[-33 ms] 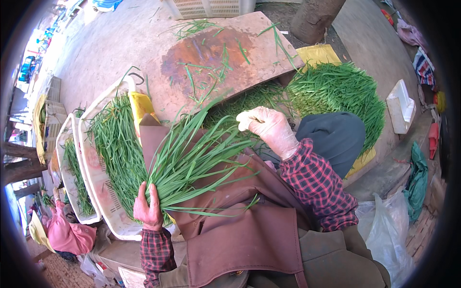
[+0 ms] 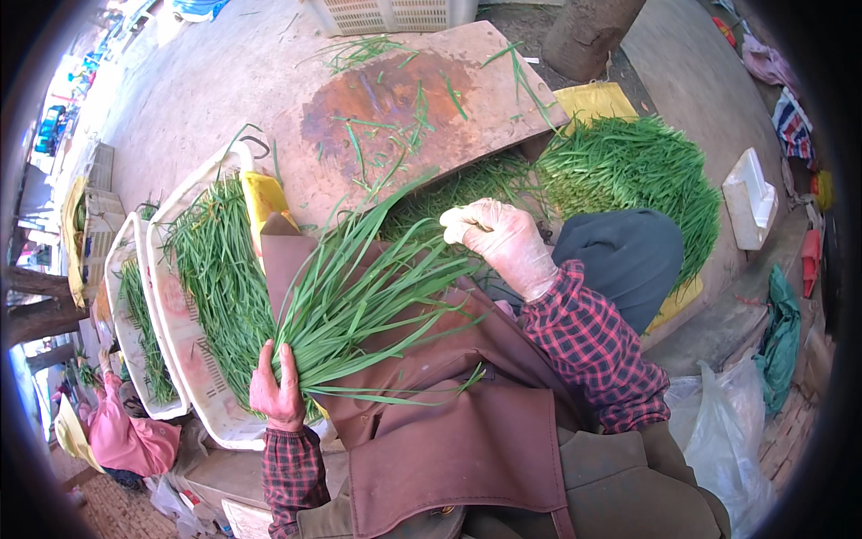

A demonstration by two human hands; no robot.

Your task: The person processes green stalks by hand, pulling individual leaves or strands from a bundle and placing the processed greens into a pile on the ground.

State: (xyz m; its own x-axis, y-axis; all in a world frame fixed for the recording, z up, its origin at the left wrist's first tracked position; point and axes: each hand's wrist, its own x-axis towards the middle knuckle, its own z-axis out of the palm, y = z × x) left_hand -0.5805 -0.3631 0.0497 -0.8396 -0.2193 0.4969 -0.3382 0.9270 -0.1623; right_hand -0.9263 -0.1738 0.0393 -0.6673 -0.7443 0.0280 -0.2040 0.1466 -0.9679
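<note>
A loose bunch of garlic chives point(image 2: 350, 310) fans across my lap over a brown apron point(image 2: 458, 449). My left hand point(image 2: 278, 388), bare, grips the bunch at its lower left end, thumb raised alongside the leaves. At the far right side of the bunch, my right hand point(image 2: 503, 238) wears a thin whitish glove. Its fingers are curled together near the leaf tips; what they pinch, if anything, is hidden. Beside my left hand a white plastic crate point(image 2: 193, 377) holds many more chives point(image 2: 220, 260). A thick, neatly stacked pile of chives point(image 2: 637, 184) lies beyond my right knee.
A stained board point(image 2: 296, 171) with scattered leaves lies ahead. A second white crate point(image 2: 135, 350) stands farther left, near a person in pink point(image 2: 130, 431). A tree trunk point(image 2: 588, 40), a white foam box point(image 2: 750, 199) and clear plastic bags point(image 2: 727, 440) are around me.
</note>
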